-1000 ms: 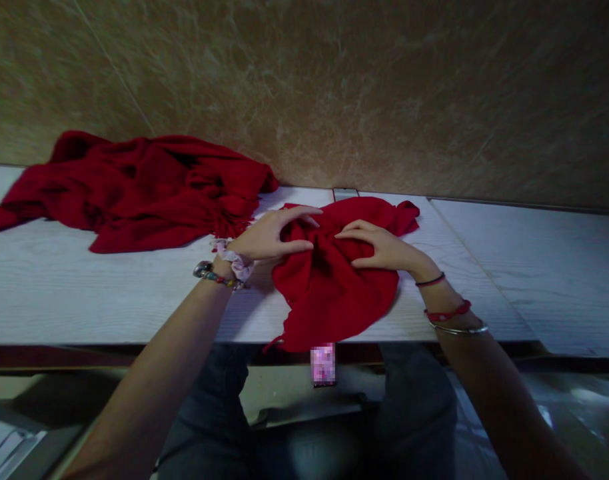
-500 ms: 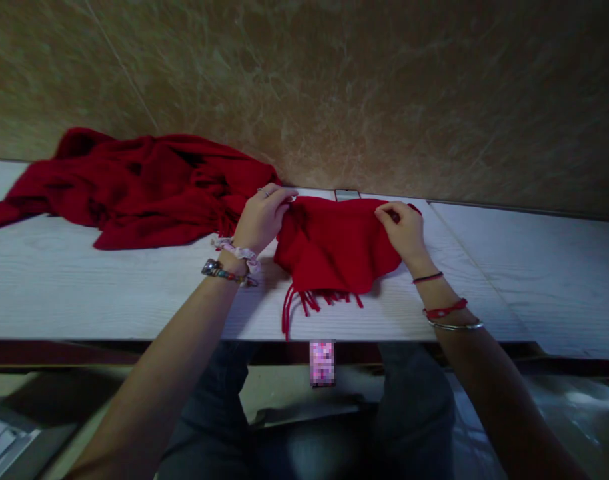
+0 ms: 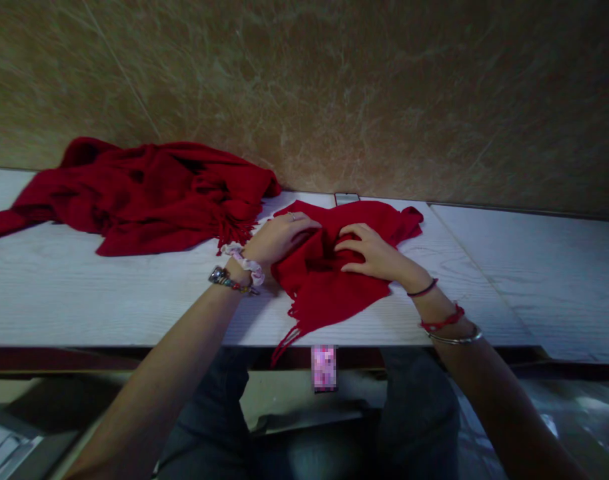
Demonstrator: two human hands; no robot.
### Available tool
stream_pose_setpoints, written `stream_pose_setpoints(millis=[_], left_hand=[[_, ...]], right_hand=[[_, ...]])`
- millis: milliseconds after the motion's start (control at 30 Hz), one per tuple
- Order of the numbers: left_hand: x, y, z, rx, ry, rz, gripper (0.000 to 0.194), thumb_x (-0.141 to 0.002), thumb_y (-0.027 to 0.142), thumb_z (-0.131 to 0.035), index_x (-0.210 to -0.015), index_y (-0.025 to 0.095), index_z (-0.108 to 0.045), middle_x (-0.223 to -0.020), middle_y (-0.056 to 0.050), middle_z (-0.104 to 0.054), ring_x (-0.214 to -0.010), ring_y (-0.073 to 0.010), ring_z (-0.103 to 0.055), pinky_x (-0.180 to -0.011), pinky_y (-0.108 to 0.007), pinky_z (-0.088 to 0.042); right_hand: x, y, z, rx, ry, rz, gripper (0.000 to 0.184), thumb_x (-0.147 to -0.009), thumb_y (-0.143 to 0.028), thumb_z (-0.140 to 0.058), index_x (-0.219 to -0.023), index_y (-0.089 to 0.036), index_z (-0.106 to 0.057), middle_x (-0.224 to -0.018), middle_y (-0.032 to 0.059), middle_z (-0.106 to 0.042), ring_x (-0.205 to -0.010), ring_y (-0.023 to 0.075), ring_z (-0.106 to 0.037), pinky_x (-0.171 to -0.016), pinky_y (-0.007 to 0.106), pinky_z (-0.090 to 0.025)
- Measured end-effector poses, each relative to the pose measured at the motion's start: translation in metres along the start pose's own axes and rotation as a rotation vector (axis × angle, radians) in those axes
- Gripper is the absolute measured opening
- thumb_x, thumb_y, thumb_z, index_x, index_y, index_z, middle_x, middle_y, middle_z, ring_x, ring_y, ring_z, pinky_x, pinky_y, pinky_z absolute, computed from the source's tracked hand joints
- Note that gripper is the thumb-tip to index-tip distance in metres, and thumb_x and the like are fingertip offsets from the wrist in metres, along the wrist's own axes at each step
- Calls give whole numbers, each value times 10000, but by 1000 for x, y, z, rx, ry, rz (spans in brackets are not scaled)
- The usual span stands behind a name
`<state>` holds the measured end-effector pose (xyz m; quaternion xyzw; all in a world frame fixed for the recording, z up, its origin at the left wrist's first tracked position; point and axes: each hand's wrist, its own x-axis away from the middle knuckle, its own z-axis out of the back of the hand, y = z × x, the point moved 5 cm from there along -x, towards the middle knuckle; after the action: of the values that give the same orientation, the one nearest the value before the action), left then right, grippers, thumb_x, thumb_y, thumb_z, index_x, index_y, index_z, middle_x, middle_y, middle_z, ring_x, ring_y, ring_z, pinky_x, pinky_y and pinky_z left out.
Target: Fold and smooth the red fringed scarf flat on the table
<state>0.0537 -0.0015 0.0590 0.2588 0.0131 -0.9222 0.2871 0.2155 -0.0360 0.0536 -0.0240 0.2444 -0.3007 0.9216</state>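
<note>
A red fringed scarf [image 3: 344,300] lies rumpled on the white table in front of me, a few tassels hanging past the front edge. On its left part rests my left hand [image 3: 279,237], palm down, fingers stretched over a raised fold. My right hand [image 3: 367,250] is spread on the right part of the cloth, fingertips touching it near the middle and the thumb partly hidden. Further left, a larger heap of red cloth [image 3: 149,193] with tassels lies crumpled against the wall; whether it joins the scarf behind my left hand I cannot tell.
A brown marbled wall [image 3: 304,93] rises behind the white table [image 3: 109,300]. Flat by the wall sits a small dark-rimmed rectangular object [image 3: 346,199]. Below the table edge, a pixelated pink rectangle [image 3: 324,368] shows between my legs. Grey boxy items [image 3: 14,440] stand at lower left.
Both hands have left the scarf's far edge and come nearer and closer together, their pinched fingers now opened out. The scarf has gone from fairly flat to bunched, its front corner reaching further toward me.
</note>
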Motion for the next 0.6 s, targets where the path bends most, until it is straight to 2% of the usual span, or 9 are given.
stream_pose_setpoints(millis=[100,200,333,433,600], left_hand=[[3,-10,8,-1,140,57,258,-854,157,-372,-1006,149,-581,-960,-72,-598,-876,-151,-550,-760,-267,-437],[5,-12,14,18,200,78,243,-854,177,-384,-999,143,-575,-933,-69,-599,-847,-146,-551,-747,-264,-438],[5,-5,20,40,266,81,266,-873,216,-351,-1008,138,-566,-924,-67,-597,-861,-148,-547,-777,-271,-429],[3,4,20,57,229,43,290,-876,259,-348,-1044,134,-549,-971,-70,-588,-909,-158,-535,-817,-282,-415],[1,10,10,33,64,-3,325,-869,309,-358,-1084,136,-530,-994,-77,-571,-914,-173,-525,-797,-284,-420]], right_hand=[[-1,7,-2,19,42,-25,56,-759,-182,-567,-785,-207,-609,-967,68,-532,-960,212,-474,-853,401,-403],[-1,11,6,-1,139,-63,83,-769,-129,-531,-755,-200,-571,-884,56,-540,-879,194,-500,-808,371,-419],[3,21,21,-22,354,-194,110,-762,-95,-506,-758,-203,-525,-821,41,-537,-821,187,-514,-773,358,-422],[6,29,24,-2,436,-263,115,-750,-87,-505,-747,-202,-504,-795,39,-539,-804,190,-513,-766,360,-416],[6,31,20,-7,398,-258,108,-753,-96,-494,-751,-204,-492,-800,37,-541,-811,188,-511,-771,356,-413]])
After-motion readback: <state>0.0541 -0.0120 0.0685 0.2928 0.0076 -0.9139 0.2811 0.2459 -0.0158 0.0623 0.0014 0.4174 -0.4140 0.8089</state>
